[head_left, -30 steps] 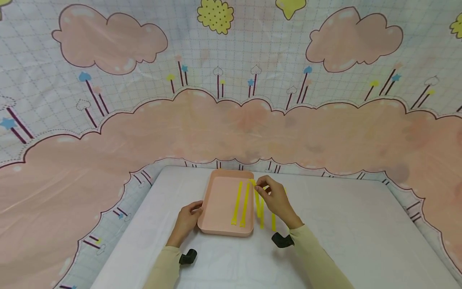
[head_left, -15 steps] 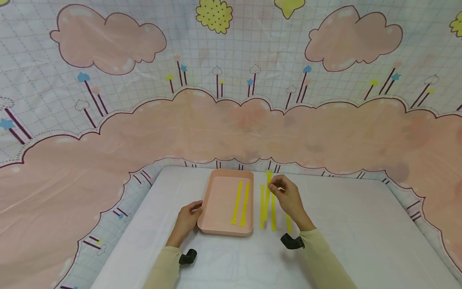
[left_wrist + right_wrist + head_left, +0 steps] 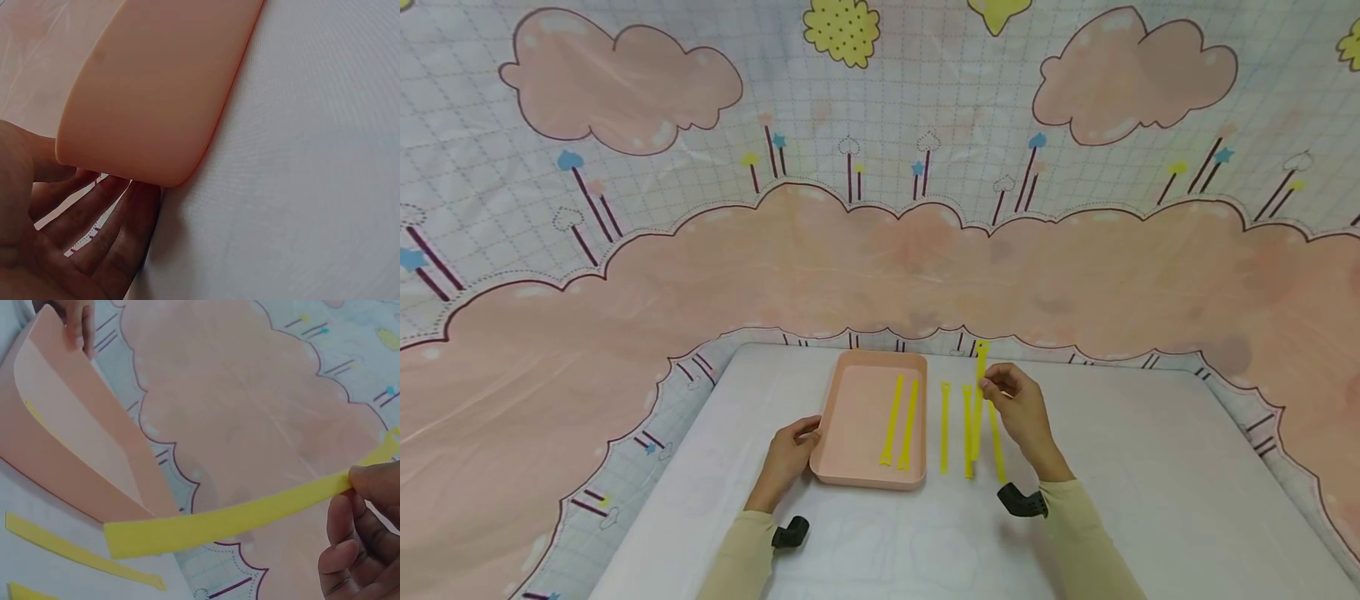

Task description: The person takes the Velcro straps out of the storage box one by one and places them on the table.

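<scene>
My right hand (image 3: 1021, 412) pinches a yellow hook-and-loop cable tie (image 3: 978, 400) near its wider upper end, between thumb and forefinger. In the right wrist view the held cable tie (image 3: 231, 517) stretches out sideways, raised off the table. Three similar yellow strips lie below: a left one (image 3: 945, 429), a middle one (image 3: 967, 442) and a right one (image 3: 997, 446) partly behind the hand. My left hand (image 3: 790, 458) holds the pink tray (image 3: 857, 483) at its left side, thumb at the rim. Two more yellow strips (image 3: 891, 421) lie side by side inside the tray, towards its right.
White cloth covers the table (image 3: 1150, 483). Behind it hangs a patterned curtain (image 3: 880, 267) with pink clouds. A black wrist mount (image 3: 1022, 500) sits under the right wrist, and another black mount (image 3: 792, 533) under the left.
My right hand has moved right, away from the tray's right edge, carrying the cable tie over the strips on the table. The left hand and tray stay put.
</scene>
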The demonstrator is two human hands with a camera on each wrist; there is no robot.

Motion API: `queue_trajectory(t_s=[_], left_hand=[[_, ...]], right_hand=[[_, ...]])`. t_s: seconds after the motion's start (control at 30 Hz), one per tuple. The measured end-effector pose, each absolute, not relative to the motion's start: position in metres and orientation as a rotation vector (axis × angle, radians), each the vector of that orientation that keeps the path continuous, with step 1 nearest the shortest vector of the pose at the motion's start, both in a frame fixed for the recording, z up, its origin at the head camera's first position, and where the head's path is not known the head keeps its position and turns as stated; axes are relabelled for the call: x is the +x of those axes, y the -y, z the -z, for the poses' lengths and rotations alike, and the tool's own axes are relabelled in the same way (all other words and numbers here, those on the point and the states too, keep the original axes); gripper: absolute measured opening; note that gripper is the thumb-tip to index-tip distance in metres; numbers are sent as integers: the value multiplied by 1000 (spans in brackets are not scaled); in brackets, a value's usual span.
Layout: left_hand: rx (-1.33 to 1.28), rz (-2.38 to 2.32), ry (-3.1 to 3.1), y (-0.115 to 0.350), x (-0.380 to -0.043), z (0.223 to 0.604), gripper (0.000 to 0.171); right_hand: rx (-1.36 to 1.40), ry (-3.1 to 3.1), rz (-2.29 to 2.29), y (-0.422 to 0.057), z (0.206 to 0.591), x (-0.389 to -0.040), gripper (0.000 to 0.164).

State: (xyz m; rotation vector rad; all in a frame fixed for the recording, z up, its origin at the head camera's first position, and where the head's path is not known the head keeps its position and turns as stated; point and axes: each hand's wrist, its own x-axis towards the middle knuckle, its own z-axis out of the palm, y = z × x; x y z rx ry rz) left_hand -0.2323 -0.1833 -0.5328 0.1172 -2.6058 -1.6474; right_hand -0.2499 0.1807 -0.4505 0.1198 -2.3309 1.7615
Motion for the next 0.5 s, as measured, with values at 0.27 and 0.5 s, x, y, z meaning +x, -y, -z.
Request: queue_trajectory(t_s=[0.27, 0.5], left_hand=[[121, 1660, 2605, 183, -232, 533, 34], [115, 1657, 2610, 181, -231, 530, 35]], right_hand=[[66, 2340, -1733, -192, 451, -251, 18], [-7, 2365, -1710, -207, 457, -255, 19]])
